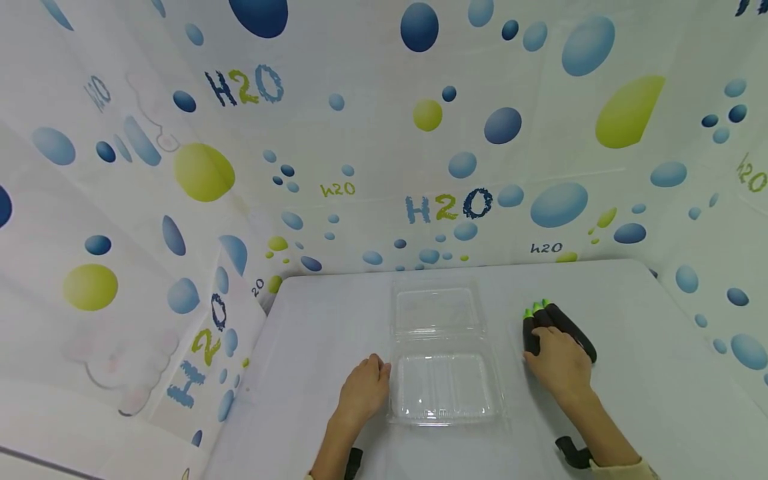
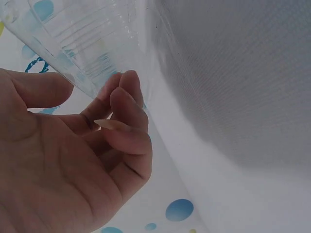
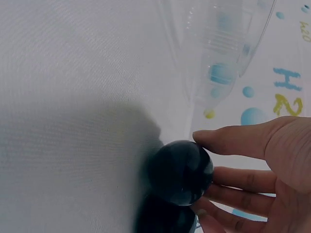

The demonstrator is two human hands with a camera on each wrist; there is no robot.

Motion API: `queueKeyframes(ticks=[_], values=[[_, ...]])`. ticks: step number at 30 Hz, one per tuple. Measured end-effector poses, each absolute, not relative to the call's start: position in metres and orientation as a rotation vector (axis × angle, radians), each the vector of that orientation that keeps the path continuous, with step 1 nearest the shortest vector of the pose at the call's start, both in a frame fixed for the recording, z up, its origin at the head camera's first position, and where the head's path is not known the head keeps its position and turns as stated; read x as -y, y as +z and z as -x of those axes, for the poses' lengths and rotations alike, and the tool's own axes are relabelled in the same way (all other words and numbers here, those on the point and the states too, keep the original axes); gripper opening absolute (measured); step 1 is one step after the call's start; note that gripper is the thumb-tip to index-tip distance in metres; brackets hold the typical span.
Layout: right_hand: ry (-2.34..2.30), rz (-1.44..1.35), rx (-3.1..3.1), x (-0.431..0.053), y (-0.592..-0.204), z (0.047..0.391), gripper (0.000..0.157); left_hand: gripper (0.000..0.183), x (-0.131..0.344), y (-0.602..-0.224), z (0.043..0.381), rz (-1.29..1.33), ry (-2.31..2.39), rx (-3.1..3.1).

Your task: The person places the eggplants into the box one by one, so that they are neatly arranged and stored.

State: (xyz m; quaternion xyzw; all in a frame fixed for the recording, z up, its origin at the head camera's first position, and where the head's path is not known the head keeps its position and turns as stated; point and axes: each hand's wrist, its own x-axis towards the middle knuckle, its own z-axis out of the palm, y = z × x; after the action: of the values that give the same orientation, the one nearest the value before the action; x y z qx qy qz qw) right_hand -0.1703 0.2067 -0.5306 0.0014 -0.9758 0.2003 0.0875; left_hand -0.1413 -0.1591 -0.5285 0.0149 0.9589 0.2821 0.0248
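A clear plastic clamshell container (image 1: 444, 387) lies unfolded on the white table, its lid half (image 1: 438, 310) toward the back. At its left edge my left hand (image 1: 363, 387) holds the rim, with thumb and curled fingers about it in the left wrist view. To the right, three dark eggplants (image 1: 570, 327) with bright green tips lie side by side. My right hand (image 1: 558, 360) grips the leftmost eggplant (image 3: 180, 172) near its rounded end, thumb on one side and fingers on the other. It partly covers the middle one.
The white table (image 1: 324, 320) ends at a back edge against a curtain (image 1: 360, 133) printed with coloured spots and H2O lettering. The curtain also hangs along the left and right sides. A black wrist mount (image 1: 573, 453) sits by the right forearm.
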Motion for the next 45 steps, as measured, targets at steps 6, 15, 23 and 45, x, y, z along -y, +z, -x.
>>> queueKeyframes(ticks=[6,15,23,45], values=[[0.602,-0.019,2.889,-0.2082,-0.5316,0.1706,0.044,0.029,0.1587,-0.5286,0.1399,-0.077,0.931,-2.927],[0.554,-0.071,2.904,-0.2080,-0.5345,0.1727,0.051,0.032,0.1577,-0.5289,0.1376,-0.077,0.921,-2.915],[0.552,-0.043,2.928,-0.2074,-0.5333,0.1726,0.047,0.032,0.1580,-0.5286,0.1374,-0.098,0.933,-2.913],[0.646,-0.001,2.935,-0.2068,-0.5341,0.1717,0.043,0.033,0.1585,-0.5346,0.1379,-0.114,0.980,-2.910]])
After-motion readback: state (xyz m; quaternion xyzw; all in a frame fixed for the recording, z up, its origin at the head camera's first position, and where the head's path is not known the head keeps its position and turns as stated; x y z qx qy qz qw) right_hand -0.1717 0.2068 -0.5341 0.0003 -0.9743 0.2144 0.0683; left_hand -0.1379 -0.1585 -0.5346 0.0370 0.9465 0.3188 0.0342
